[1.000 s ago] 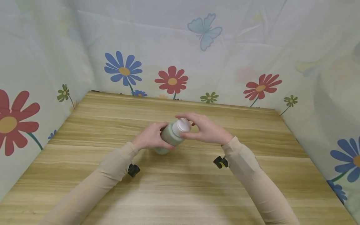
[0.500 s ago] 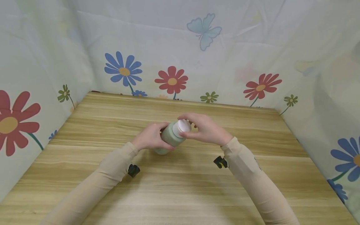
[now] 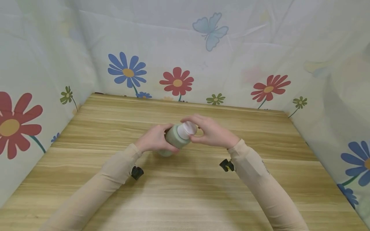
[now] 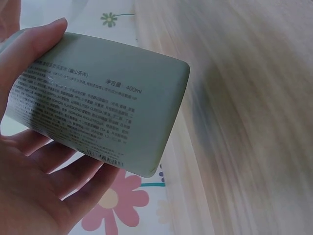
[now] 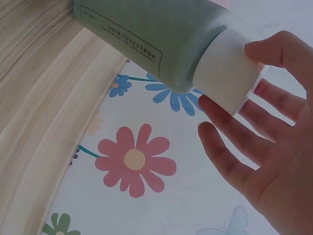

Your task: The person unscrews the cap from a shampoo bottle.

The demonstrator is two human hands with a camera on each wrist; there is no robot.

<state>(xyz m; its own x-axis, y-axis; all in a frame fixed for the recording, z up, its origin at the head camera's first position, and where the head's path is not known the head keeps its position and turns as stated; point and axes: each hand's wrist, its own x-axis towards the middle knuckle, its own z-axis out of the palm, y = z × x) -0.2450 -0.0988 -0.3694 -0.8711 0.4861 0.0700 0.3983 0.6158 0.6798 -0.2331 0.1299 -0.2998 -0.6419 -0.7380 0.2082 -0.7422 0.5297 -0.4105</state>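
Observation:
A pale green bottle with a white cap is held tilted over the table, its cap end up and to the right. My left hand grips the bottle's body, thumb on one side and fingers round the other. Small print and "400ml" show on the bottle's face in the left wrist view. With thumb and fingertips my right hand pinches the cap. In the right wrist view the thumb and some fingers touch the white cap, while the lowest finger stands off it.
The wooden table lies beneath both hands. A white cloth printed with flowers and a butterfly hangs behind it and at both sides. Dark camera mounts sit at the left wrist and the right wrist.
The right thumb and fingers have shifted slightly round the cap. The left hand and the bottle stay nearly where they were.

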